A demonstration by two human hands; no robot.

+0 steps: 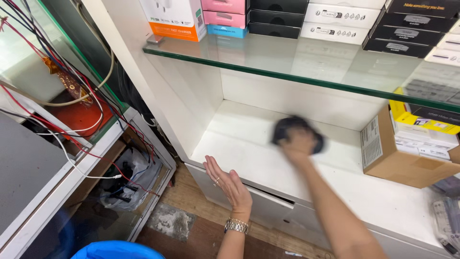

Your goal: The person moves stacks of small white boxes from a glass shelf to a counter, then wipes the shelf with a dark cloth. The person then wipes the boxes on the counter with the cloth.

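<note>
The dark cloth (pixel 298 134) sits on the white lower shelf (pixel 249 153), toward its back, and it is blurred with motion, so I read it as mid-wipe. My right hand (pixel 298 145) is closed over it, fingers curled down and pressing it to the surface; the blur hides the exact grip. From the cloth, my left hand (pixel 229 183) lies at about 7 o'clock, at the shelf's front edge, open with fingers together and palm turned up and inward, touching nothing that I can make out. A metal watch (pixel 236 225) rides on that wrist.

At 3 o'clock from the cloth stands a brown cardboard box (pixel 407 160) filled with yellow and white packets, resting on the same shelf. At 12 o'clock the glass shelf (pixel 297 64) carries stacked retail boxes in pink, black and white. Far out at 9 o'clock, red and white wires (pixel 72 120) trail over a side cabinet, and a blue tub (pixel 115 250) shows at 7 o'clock by the floor.

As for progress, I judge the wiping to be underway: the shelf looks pale and mostly bare around the cloth, though I cannot tell which patches are already clean. The stretch toward the cardboard box seems untouched so far.
</note>
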